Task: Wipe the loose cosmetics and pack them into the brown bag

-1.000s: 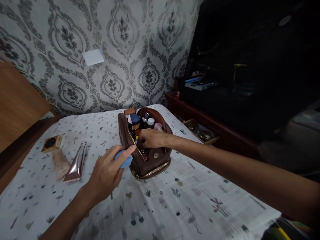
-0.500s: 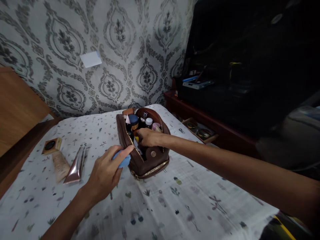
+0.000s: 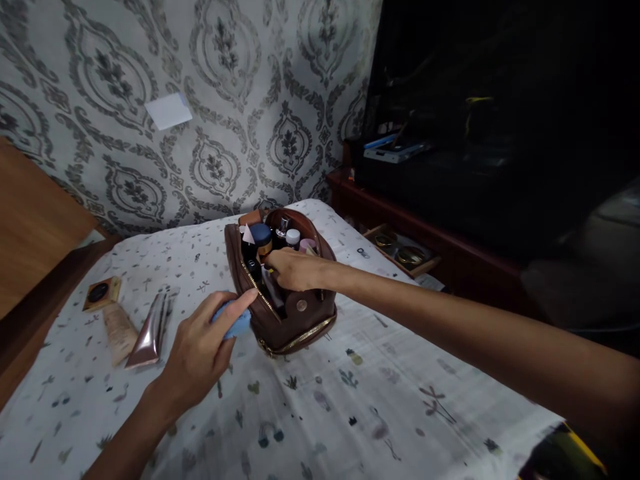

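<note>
An open brown leather pouch (image 3: pixel 300 320) stands on the patterned sheet, packed with small jars and bottles such as a blue-lidded jar (image 3: pixel 261 235). My right hand (image 3: pixel 293 269) reaches into its mouth, fingers curled among the items; what they grip is hidden. My left hand (image 3: pixel 200 350) rests just left of the pouch, closed round a blue sponge-like object (image 3: pixel 233 324) that touches the pouch's side.
On the sheet (image 3: pixel 350 413) at the left lie a rose-gold tube (image 3: pixel 150 328), a beige tube (image 3: pixel 119 331) and a small square box (image 3: pixel 102 293). A dark wooden cabinet (image 3: pixel 430 240) with an open drawer stands at the right. Patterned wallpaper is behind.
My right hand has shifted slightly deeper toward the pouch's left side. The left hand keeps the blue object beside the pouch. The camera view drifted a little.
</note>
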`<state>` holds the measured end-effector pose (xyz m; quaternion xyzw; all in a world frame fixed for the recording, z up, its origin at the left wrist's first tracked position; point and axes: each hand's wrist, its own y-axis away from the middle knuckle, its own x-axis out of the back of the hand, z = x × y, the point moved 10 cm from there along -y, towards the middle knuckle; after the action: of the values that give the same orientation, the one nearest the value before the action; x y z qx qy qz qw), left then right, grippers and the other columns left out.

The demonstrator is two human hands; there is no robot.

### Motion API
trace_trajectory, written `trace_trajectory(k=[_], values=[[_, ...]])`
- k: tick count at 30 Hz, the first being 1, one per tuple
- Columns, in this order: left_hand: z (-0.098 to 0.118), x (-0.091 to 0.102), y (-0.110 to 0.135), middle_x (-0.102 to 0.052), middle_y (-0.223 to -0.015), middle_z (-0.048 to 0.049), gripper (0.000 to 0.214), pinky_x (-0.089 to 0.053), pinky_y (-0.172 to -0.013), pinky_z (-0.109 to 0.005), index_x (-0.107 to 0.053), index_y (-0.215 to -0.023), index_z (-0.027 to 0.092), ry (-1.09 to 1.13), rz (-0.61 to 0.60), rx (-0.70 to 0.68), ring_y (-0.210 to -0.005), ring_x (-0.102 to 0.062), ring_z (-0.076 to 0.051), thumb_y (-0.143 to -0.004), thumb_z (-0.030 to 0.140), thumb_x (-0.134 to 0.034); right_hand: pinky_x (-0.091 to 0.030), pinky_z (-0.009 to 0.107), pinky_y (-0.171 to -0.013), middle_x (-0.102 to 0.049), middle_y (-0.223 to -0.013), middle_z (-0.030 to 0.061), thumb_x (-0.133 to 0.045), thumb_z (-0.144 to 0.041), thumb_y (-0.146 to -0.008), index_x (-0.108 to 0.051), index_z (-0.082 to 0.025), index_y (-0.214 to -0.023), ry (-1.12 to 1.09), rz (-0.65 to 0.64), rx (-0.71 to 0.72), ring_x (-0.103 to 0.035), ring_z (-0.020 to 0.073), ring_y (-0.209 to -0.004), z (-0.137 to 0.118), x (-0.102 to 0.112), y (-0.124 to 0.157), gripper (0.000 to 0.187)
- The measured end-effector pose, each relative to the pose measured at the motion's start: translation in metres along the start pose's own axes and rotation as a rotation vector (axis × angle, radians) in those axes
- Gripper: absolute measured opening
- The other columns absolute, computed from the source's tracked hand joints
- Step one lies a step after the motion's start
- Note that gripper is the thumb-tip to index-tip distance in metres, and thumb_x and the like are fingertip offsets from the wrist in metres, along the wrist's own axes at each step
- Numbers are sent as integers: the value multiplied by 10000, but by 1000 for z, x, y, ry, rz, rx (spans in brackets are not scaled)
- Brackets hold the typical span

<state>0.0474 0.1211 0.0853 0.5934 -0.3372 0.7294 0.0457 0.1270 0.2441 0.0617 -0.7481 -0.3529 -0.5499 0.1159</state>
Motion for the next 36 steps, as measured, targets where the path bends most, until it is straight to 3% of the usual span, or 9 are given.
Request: trace_trajectory(k=[11, 16, 23, 26, 31, 36], values=[[2, -1, -2, -535, -1112, -97, 653, -401, -654, -213, -388, -1469, 233, 25, 30, -20, -870, -542, -160, -868, -22, -382, -413, 220, -667, -731, -1029, 82, -544, -120, -887, -706, -164, -1115, -16, 52, 24, -666, 190, -911, 4, 24, -1, 283], [1, 0, -1, -552, -1086, -88, 659, -354, -595, -215, -400, -1457, 253, 11, 50, -6, -817, -528, -159, -860, -25, -366, -431, 260, -732, -730, -1071, 110, -539, -110, -864, -721, -194, -1112, 107, 139, 33, -669, 244, -1011, 1, 32, -9, 319], [1, 0, -1, -565, -1091, -101, 584, -389, -588, -216, -434, -1423, 220, -21, 69, -29, -843, -556, -169, -876, 22, -378, -448, 277, -714, -731, -1054, 105, -535, -108, -858, -702, -203, -1119, 243, 16, 103, -683, 251, -991, 1, 10, -22, 323], [2, 3, -1, -573, -1067, -98, 562, -418, -594, -224, -439, -1412, 213, -35, 79, -42, -831, -556, -171, -884, 36, -366, -457, 276, -785, -728, -1078, 104, -565, -142, -871, -703, -214, -1149, 261, 48, 134, -673, 254, -1018, 2, 19, -23, 319], [2, 3, -1, -579, -1076, -94, 611, -484, -672, -252, -427, -1425, 206, -12, 75, -45, -935, -575, -191, -851, 8, -362, -442, 281, -866, -727, -1086, 130, -589, -169, -889, -700, -187, -1182, 341, 154, 67, -641, 272, -1084, 6, 47, -19, 314], [1, 3, 1, -579, -1093, -96, 644, -503, -656, -277, -411, -1436, 220, -10, 77, -44, -907, -580, -200, -830, 6, -370, -456, 315, -841, -706, -1134, 139, -581, -207, -907, -688, -172, -1164, 446, 72, 56, -644, 289, -1083, 6, 40, -15, 281]])
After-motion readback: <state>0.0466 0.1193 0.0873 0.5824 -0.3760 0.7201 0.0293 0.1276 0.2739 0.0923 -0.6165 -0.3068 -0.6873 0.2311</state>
